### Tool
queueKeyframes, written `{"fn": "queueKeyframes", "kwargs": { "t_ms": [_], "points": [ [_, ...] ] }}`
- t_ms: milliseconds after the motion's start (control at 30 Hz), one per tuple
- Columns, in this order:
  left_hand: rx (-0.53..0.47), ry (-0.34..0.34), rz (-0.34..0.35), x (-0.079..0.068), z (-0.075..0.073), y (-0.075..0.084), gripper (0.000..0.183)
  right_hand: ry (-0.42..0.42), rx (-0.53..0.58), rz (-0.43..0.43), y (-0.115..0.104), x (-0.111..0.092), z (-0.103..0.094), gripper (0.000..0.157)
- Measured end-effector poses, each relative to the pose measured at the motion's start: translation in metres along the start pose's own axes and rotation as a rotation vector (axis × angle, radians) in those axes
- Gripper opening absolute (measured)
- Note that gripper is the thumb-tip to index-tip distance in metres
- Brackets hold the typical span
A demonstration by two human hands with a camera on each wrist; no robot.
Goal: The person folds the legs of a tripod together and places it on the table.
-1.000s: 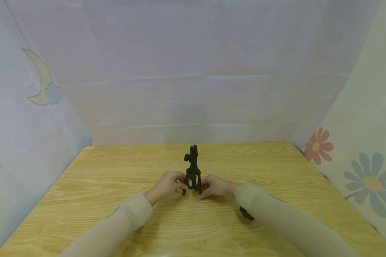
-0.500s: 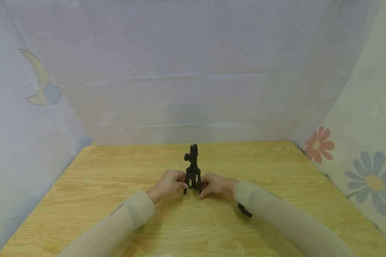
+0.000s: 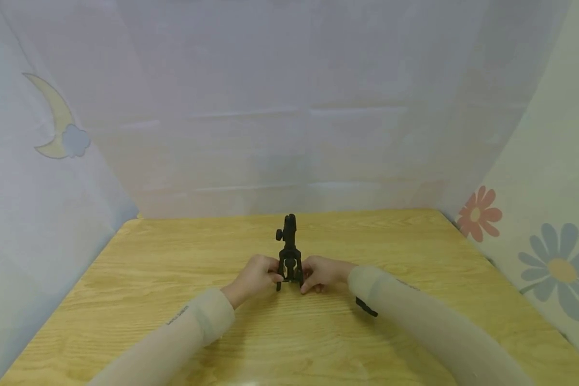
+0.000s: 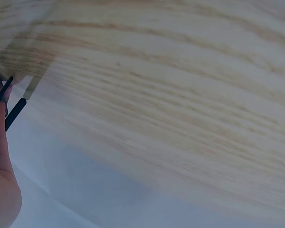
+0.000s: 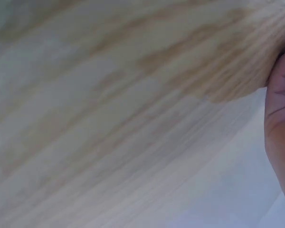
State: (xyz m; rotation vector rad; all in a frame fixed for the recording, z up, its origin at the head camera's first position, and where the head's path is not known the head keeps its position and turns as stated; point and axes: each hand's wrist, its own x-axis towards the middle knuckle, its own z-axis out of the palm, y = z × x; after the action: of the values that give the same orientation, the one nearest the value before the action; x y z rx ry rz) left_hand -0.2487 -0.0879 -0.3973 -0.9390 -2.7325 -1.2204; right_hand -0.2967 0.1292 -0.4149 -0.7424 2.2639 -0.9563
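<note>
A small black tripod (image 3: pixel 290 252) stands upright on the wooden table in the head view, with a round knob on the left of its upper part and its legs spread a little at the bottom. My left hand (image 3: pixel 258 274) pinches the left leg between thumb and fingers. On the other side, my right hand (image 3: pixel 322 272) holds the right leg low down, its thumb near the foot. The left wrist view catches dark legs (image 4: pixel 15 114) of the tripod beside my fingers. Only part of the hand (image 5: pixel 281 109) shows in the right wrist view, where the tripod is mostly out of frame.
A black piece (image 3: pixel 366 307) lies on the table, partly hidden by my right sleeve (image 3: pixel 405 305). The wooden table (image 3: pixel 173 252) is bounded by a pale hanging cloth (image 3: pixel 251 134) behind and by printed cloth on both sides.
The view has shifted slightly. Both hands keep their hold on the tripod and have hardly moved. My right sleeve now covers a bit more of the black piece.
</note>
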Motion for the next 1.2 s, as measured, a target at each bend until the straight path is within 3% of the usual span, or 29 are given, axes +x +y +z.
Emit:
{"fn": "queueKeyframes", "kwargs": {
  "t_ms": [367, 767, 1067, 1200],
  "points": [
    [0.034, 0.000, 0.003, 0.000, 0.003, 0.002, 0.004, -0.026, -0.003, -0.136, 0.000, 0.004, -0.001, 0.006],
    [0.064, -0.055, 0.040, -0.001, 0.003, 0.001, 0.004, -0.025, -0.043, -0.069, -0.001, 0.008, 0.003, 0.007],
    [0.028, -0.079, -0.001, 0.005, 0.002, -0.002, 0.008, -0.054, -0.012, -0.085, 0.003, 0.005, -0.006, 0.010],
    [0.015, -0.097, -0.010, 0.008, 0.001, -0.004, 0.011, 0.031, -0.046, -0.036, 0.005, 0.000, -0.013, 0.017]
  ]
}}
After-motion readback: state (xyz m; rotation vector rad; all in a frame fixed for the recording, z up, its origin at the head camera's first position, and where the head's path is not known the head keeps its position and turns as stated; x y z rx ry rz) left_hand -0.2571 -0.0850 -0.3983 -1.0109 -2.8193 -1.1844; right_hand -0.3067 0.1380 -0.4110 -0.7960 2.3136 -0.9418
